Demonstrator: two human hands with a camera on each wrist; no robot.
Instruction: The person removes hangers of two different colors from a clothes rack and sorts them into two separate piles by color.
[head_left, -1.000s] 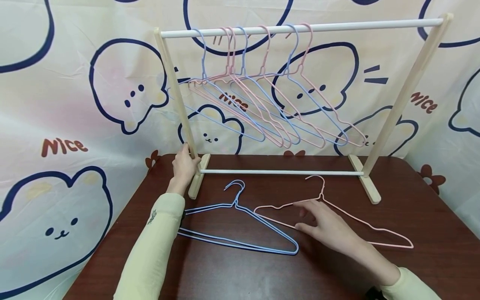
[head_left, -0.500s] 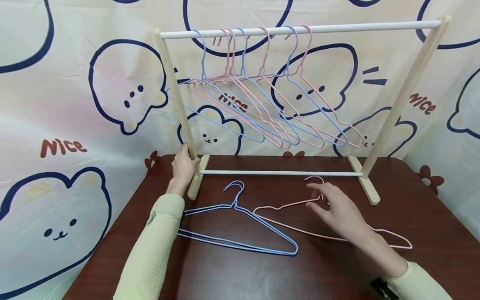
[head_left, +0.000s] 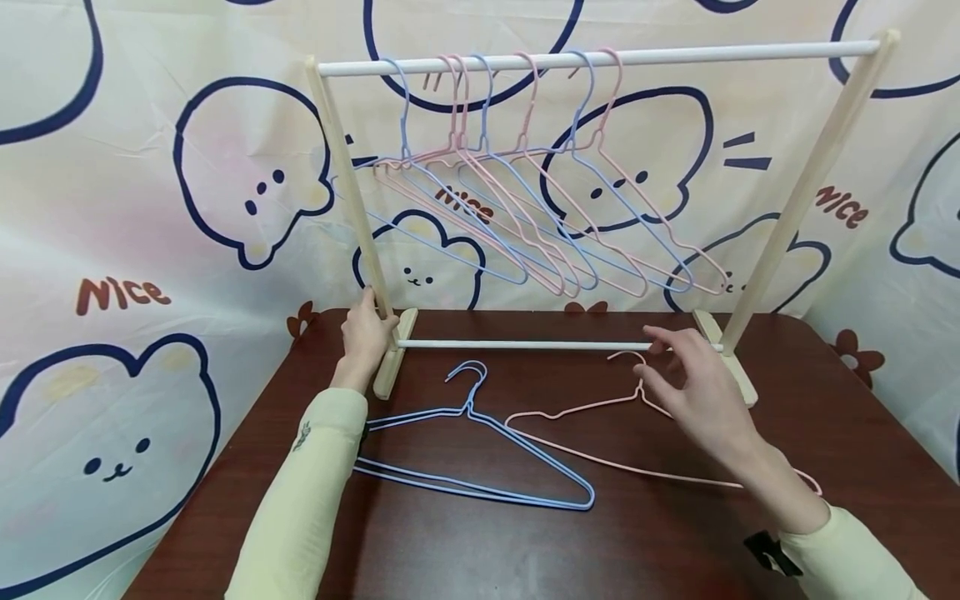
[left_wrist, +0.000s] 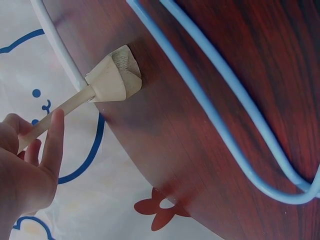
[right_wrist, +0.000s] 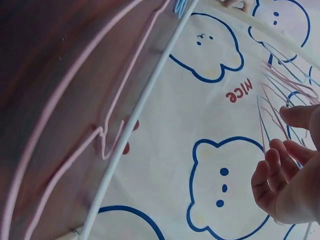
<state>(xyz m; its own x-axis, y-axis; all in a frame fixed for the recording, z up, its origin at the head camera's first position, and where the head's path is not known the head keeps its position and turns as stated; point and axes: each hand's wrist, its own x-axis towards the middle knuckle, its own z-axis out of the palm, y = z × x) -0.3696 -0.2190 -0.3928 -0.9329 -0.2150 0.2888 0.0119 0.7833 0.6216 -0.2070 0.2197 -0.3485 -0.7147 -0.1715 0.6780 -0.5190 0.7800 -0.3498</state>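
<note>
My left hand point(head_left: 365, 337) holds the lower part of the left wooden post point(head_left: 348, 179) of a small clothes rack. In the left wrist view its fingers point(left_wrist: 52, 140) lie round that post. My right hand point(head_left: 708, 400) hovers over the right side of a pink hanger point(head_left: 640, 393), with bent, parted fingers and nothing between them. That hanger lies flat on the table, its right arm partly hidden by my hand and wrist. Two overlapping blue hangers point(head_left: 470, 406) lie to its left, their left ends hidden behind my left sleeve.
Several pink and blue hangers point(head_left: 531, 108) hang from the rack's white top bar point(head_left: 712, 55), mostly toward its left and middle. A white lower bar point(head_left: 525, 344) joins the wooden feet. Behind the dark brown table point(head_left: 465, 554) hangs a printed cloth point(head_left: 247, 192).
My right hand has moved up and to the right, from beside the pink hanger's left arm to above its right arm. My left hand and the hangers have stayed in place.
</note>
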